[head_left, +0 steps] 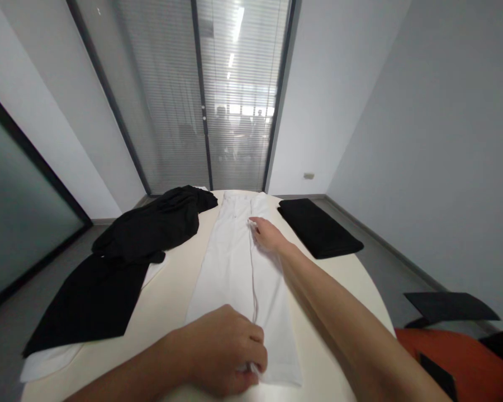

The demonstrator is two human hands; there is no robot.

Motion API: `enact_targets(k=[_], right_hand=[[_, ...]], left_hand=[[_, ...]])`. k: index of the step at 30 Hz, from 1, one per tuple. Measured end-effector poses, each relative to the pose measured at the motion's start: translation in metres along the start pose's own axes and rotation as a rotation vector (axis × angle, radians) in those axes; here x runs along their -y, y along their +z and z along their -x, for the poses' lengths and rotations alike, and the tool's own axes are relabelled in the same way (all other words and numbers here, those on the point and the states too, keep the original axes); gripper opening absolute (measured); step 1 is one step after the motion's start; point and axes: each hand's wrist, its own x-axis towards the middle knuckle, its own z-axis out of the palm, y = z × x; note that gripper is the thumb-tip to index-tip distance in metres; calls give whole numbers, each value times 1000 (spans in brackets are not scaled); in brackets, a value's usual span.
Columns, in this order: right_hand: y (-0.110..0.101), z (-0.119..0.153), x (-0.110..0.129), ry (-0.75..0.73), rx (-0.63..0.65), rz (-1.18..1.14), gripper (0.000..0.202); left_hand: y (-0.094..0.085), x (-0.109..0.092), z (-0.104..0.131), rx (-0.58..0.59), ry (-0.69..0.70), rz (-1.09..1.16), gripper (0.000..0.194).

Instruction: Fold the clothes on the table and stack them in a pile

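A long white garment [230,262] lies lengthwise down the middle of the table, with a loose edge running along it; I cannot tell exactly which kind of garment it is. At its near end, my left hand [228,352] is closed, its fingers pinching a bit of the white cloth. Farther up, my right hand [268,234] reaches across the cloth and pinches the same edge between thumb and fingers. Both hands stay low over the garment.
A heap of black clothes [151,229] with some white cloth under it covers the table's left side. Folded black cloth [318,226] lies at the right. The pale table [347,285] has a rounded edge. An orange chair [456,357] stands at lower right.
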Motion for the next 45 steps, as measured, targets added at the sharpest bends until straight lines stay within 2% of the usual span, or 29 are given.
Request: enact_targets(k=[5, 8, 14, 17, 22, 25, 30, 37, 45], right_hand=[[-19, 36, 3, -255, 90, 32, 55], [-23, 51, 8, -319, 115, 85, 44], [-11, 68, 12, -295, 31, 161, 27], [-9, 70, 14, -269, -5, 158, 21], [-12, 71, 15, -225, -97, 101, 22], [-11, 71, 13, -278, -56, 92, 26], [-10, 70, 11, -271, -11, 134, 23], [-11, 71, 18, -155, -149, 105, 23], [-7, 76, 14, -208, -21, 74, 29]], left_hand=[[-2, -3, -1, -27, 15, 103, 8], [-4, -4, -2, -5, -16, 144, 18], [-10, -5, -1, 9, -80, 206, 41], [-13, -3, -2, 8, -111, 190, 35], [-21, -1, -2, -25, -65, 256, 25], [-23, 1, -1, -49, -61, 283, 25], [-13, 4, -2, -15, -65, 233, 25], [-15, 2, -2, -12, -75, 263, 24], [-15, 2, -2, 44, -98, 225, 22]])
